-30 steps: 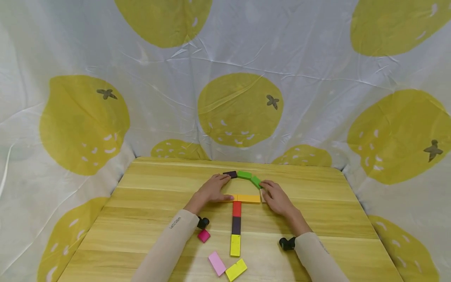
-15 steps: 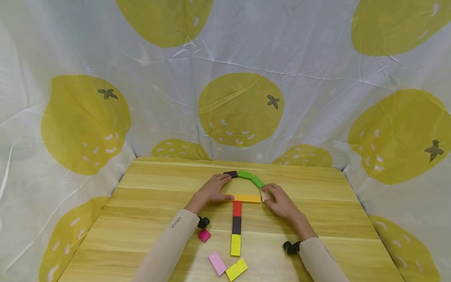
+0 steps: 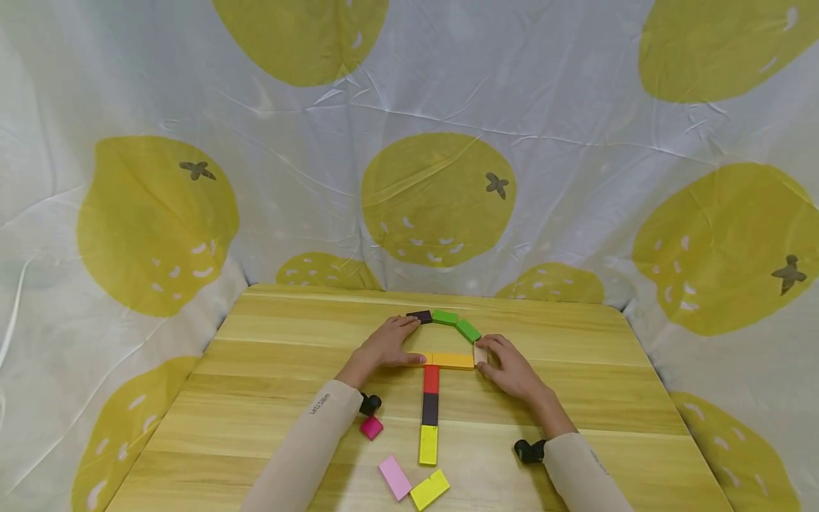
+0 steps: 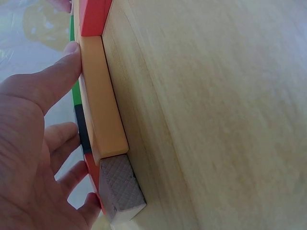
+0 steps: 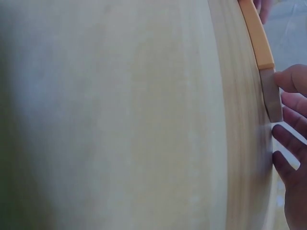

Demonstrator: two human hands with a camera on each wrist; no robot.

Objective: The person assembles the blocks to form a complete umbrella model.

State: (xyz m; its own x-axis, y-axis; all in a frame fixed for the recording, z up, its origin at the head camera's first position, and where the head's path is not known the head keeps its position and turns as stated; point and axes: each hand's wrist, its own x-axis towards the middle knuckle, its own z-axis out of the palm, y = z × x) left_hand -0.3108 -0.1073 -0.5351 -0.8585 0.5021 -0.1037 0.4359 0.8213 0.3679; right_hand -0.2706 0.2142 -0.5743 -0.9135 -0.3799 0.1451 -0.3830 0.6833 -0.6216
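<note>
My right hand (image 3: pixel 508 366) pinches a plain wooden block (image 3: pixel 480 353) between thumb and index finger. This block stands against the right end of an orange block (image 3: pixel 453 361). My left hand (image 3: pixel 387 343) rests over the left side of the arch, fingers spread. Its thumb touches another orange block (image 4: pixel 103 96); its fingertips lie along a dark block (image 4: pixel 83 129) and an orange-red block (image 4: pixel 92 170). A second plain wooden block (image 4: pixel 122 184) shows at that end. Two green blocks (image 3: pixel 444 317) continue the arch rightward. Below the orange row runs a stem of red (image 3: pixel 431 379), dark and yellow blocks.
Nearer the front lie a loose pink block (image 3: pixel 394 478) and a yellow block (image 3: pixel 430 489), touching or almost so. A magenta block (image 3: pixel 372 427) sits by the left wrist camera (image 3: pixel 370 404). A lemon-print curtain surrounds the wooden table (image 3: pixel 275 306).
My right index finger has left the lower green block and come down to the plain wooden block, which now shows more. The right hand shifted slightly right. My left hand stayed put.
</note>
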